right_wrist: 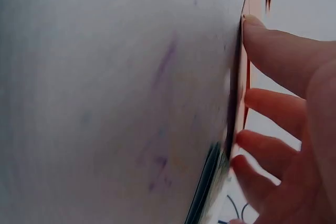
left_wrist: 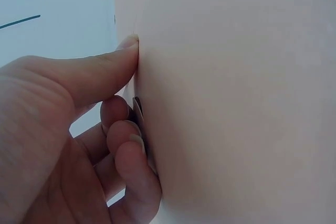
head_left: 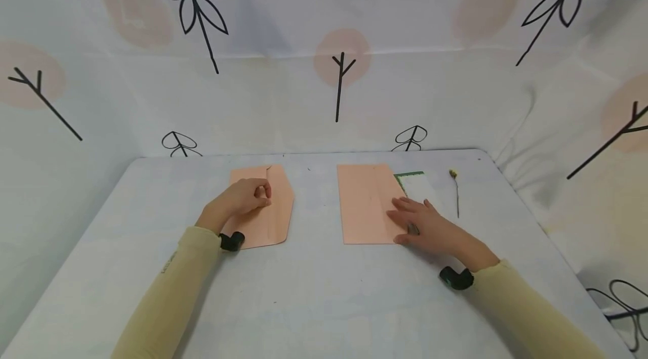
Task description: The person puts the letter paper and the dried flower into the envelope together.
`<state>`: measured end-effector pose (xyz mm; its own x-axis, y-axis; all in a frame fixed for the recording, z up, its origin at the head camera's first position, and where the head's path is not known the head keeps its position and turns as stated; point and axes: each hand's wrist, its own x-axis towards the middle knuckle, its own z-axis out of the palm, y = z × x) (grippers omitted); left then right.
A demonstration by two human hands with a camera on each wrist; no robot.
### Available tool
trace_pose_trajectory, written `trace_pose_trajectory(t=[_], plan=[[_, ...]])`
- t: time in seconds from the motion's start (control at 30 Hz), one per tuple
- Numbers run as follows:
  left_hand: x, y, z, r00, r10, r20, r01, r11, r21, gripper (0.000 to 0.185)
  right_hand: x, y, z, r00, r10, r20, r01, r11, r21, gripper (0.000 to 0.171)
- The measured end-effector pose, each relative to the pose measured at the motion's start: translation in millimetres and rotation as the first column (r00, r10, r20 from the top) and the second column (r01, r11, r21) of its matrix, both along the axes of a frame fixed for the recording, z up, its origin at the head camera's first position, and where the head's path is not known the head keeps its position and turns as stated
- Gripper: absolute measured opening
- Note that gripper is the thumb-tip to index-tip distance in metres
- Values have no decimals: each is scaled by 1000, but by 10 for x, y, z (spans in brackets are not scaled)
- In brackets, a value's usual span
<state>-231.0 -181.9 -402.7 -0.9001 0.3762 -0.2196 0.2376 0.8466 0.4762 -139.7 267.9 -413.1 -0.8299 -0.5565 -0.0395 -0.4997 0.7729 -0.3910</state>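
A peach envelope point(head_left: 280, 212) lies at the left of the table, its pointed flap spread toward the right. My left hand point(head_left: 246, 196) rests over it with loosely bent fingers and a gap between thumb and index finger. In the left wrist view the left thumb point(left_wrist: 107, 74) touches the envelope surface, and a small raised paper edge point(left_wrist: 138, 108) shows by the bent fingertips. A second peach envelope point(head_left: 367, 207) lies to the right. Along its right edge my right hand point(head_left: 427, 227) rests with spread fingers. A white card point(head_left: 417, 184) with a green border is partly hidden by that envelope and hand.
A dried flower point(head_left: 454, 176) with a yellow head and thin stem lies right of the card. The white tabletop point(head_left: 304, 297) ends at a patterned cloth backdrop point(head_left: 283, 100). Dark wrist cameras point(head_left: 457, 278) sit at the cuffs of both pale yellow sleeves point(head_left: 531, 308).
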Motion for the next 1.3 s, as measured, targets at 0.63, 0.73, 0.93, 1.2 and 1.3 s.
trace_pose_trajectory(t=[0.63, 0.73, 0.93, 1.2, 1.3], plan=[[40, 81, 156, 994, -86, -69, 83, 996, -41, 9, 52, -158, 31, 998, 67, 8, -67, 997, 26, 63], [50, 190, 161, 988, -128, -88, 128, 992, -5, 11, 51, -157, 26, 997, 80, -4, -80, 997, 15, 63], [100, 481, 178, 978, -195, -72, 203, 973, 114, 12, 38, -161, -15, 996, 85, -34, -86, 996, -7, 62], [75, 800, 66, 962, -259, -81, 272, 931, 245, 19, 47, -175, -5, 998, 62, -20, -62, 998, -1, 61], [70, 911, 3, 959, -273, -78, 284, 917, 281, 19, 50, -174, -1, 998, 58, -19, -58, 998, -1, 60]])
